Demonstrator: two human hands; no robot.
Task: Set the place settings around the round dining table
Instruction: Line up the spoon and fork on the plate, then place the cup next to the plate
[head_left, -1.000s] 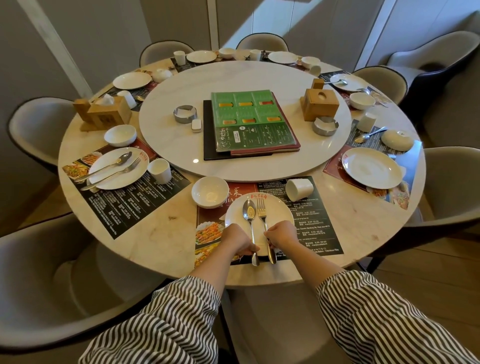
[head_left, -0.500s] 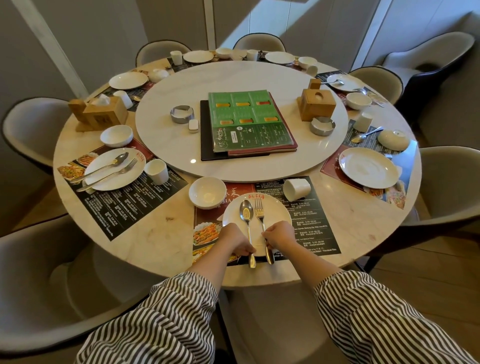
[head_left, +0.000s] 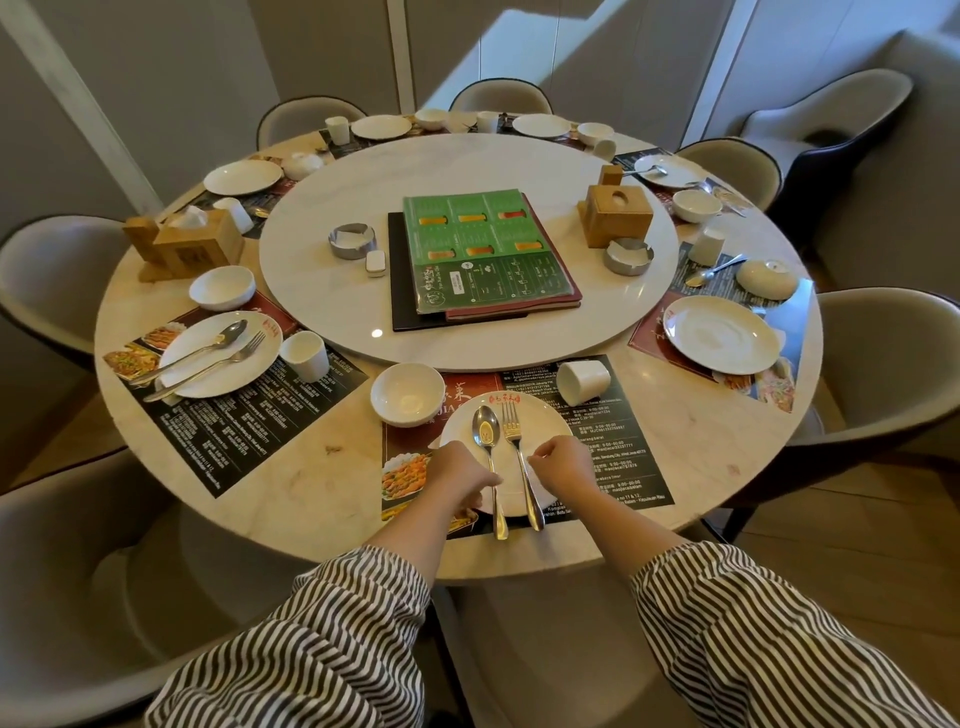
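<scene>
On the near placemat (head_left: 623, 441) stands a white plate (head_left: 543, 418) with a spoon (head_left: 485, 431) and a fork (head_left: 511, 427) lying side by side on it, handles toward me. My left hand (head_left: 457, 483) pinches the spoon's handle from the left. Curled fingertips of my right hand (head_left: 563, 467) pinch the fork's handle from the right. A white bowl (head_left: 408, 395) sits at the plate's upper left. A white cup (head_left: 583, 382) lies on its side at the upper right.
The round marble table (head_left: 332, 467) carries a big turntable (head_left: 467, 166) with menus (head_left: 488, 249), two ashtrays and a wooden tissue box (head_left: 615, 215). Other settings ring the table; the left one (head_left: 218, 356) has a spoon and a fork. Grey chairs surround it.
Both hands stay at the cutlery handles on the near plate. My right hand has shifted slightly right. Spoon and fork lie where they were.
</scene>
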